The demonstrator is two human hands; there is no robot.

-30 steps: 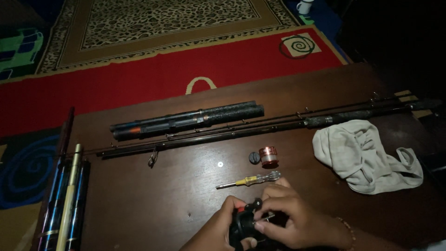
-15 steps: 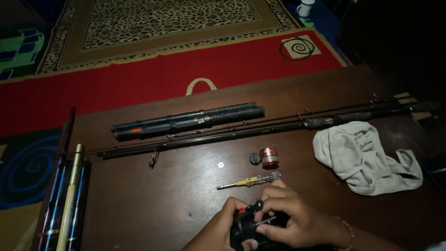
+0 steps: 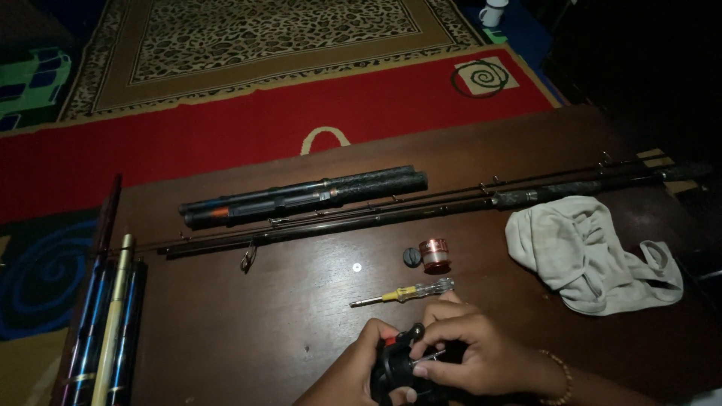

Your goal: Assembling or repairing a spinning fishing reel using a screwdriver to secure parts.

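reel (image 3: 395, 366): gripped by left hand (image 3: 353, 376) fingers, pinched by right hand (image 3: 466, 353) fingertips
screwdriver (image 3: 402, 292): just beyond right fingers
spool (image 3: 434, 255): farther beyond
cloth (image 3: 590, 252): well right

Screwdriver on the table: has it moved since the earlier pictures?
No. The screwdriver lies in the same spot, just below the red spool, as before.

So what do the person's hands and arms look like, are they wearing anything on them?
Both hands are bare, no gloves and no rings that show. The right hand has a thin beaded bracelet at the wrist. The left hand shows no jewellery, and its wrist is cut off by the frame. No sleeves are visible.
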